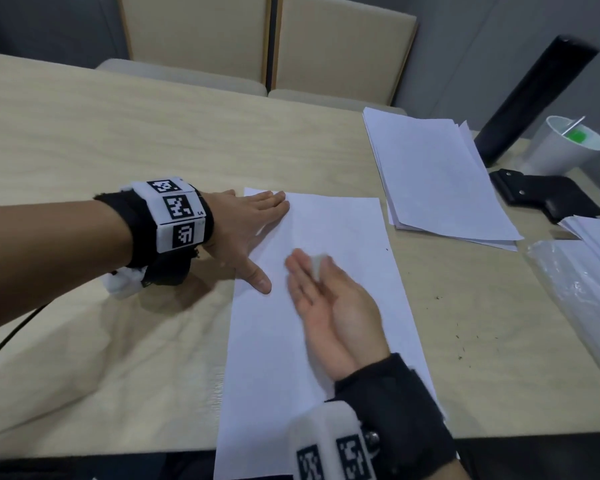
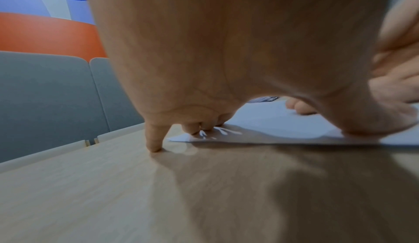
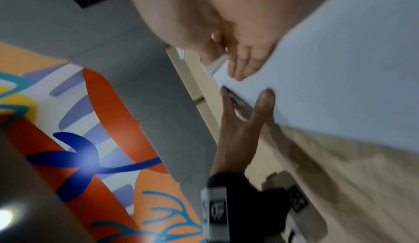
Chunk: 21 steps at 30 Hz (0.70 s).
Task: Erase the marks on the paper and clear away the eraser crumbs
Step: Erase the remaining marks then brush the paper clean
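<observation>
I see the sheet of paper (image 1: 326,323) as plain white with no mark I can make out, lying flat on the wooden bench (image 1: 118,133), its long axis running from the near edge away toward the chairs. My left hand (image 1: 243,230) lies spread flat, fingers on the far left corner and thumb on the left edge. My right hand (image 1: 329,306) stands on its edge mid-sheet with fingers straight, a blurred white eraser (image 1: 317,263) tucked under the thumb; dark crumbs (image 1: 459,356) speckle the bench to the right.
</observation>
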Available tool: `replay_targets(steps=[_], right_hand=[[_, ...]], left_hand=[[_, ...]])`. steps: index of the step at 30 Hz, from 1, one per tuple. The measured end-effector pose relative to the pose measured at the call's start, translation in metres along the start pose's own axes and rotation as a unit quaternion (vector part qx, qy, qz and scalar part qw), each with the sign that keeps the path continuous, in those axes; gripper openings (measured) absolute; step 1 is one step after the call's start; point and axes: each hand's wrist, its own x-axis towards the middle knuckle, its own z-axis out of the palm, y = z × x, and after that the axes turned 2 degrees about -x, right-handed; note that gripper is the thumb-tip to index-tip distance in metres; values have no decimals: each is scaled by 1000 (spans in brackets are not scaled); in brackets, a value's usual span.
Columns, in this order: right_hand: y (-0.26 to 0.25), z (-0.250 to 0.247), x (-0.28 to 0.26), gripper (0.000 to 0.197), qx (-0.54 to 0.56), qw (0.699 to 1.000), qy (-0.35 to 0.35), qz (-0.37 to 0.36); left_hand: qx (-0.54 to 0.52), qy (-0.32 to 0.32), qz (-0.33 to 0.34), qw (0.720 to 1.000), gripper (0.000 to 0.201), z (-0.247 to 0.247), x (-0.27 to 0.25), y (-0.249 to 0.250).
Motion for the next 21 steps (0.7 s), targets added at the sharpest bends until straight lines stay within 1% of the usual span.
replay_targets(steps=[1, 2, 3, 4, 5, 6, 7, 8, 9, 11, 12, 13, 14, 15, 16, 17, 19, 20, 21], right_hand=[[-4, -10, 3, 13, 12, 998, 49, -46], [-11, -19, 4, 11, -6, 989, 102, -109], [-20, -28, 3, 11, -46, 972, 148, -176], [-28, -34, -1, 13, -94, 952, 177, -230], [-34, -37, -6, 16, -130, 937, 190, -262], [-37, -36, -13, 17, -153, 930, 183, -279], [-35, -31, -21, 16, -172, 932, 151, -281], [-29, -23, -27, 13, -187, 940, 108, -263], [-19, -14, -32, 10, -188, 956, 56, -218], [3, 1, -32, 7, -125, 989, -42, -64], [10, 5, -31, 9, -86, 994, -64, 10], [14, 4, -29, 11, -52, 994, -71, 58], [15, 0, -26, 11, -24, 995, -59, 73], [12, -8, -23, 9, -3, 998, -29, 54], [6, -17, -20, 8, 3, 1000, 17, 6], [-3, -27, -18, 10, -7, 996, 70, -59], [-25, -43, -17, 12, -43, 967, 163, -189], [-35, -47, -18, 12, -52, 954, 188, -228], [-41, -49, -19, 11, -52, 948, 196, -247]], left_hand=[[-1, 1, 1, 1000, 140, 0, 0, -1], [-1, 2, 1, 1000, 140, 0, 0, -1], [-3, 3, 1, 1000, 140, 0, 0, -2], [-5, 2, 1, 1000, 140, 1, 1, -2], [-7, 3, 1, 1000, 141, 1, 2, -2], [-7, 3, 1, 1000, 141, 2, 2, -3], [-7, 2, 1, 1000, 141, 2, 2, -3], [-7, 2, 1, 1000, 141, 2, 2, -3], [-8, 2, 0, 1000, 141, 2, 2, -3], [-6, 3, 2, 1000, 139, 1, 2, -2], [0, 6, 4, 1000, 136, 0, 2, -1], [5, 8, 4, 1000, 133, 0, 2, -1], [4, 8, 4, 1000, 133, 0, 2, -1], [-1, 6, 2, 1000, 136, 0, 1, 0], [-5, 3, 1, 1000, 138, 0, 0, -1], [-9, 1, 1, 1000, 139, 0, -1, -1], [-10, 2, 3, 1000, 139, 0, -1, -1], [-9, 4, 4, 1000, 139, 0, -1, 0], [-8, 5, 5, 1000, 138, 0, -1, 0]])
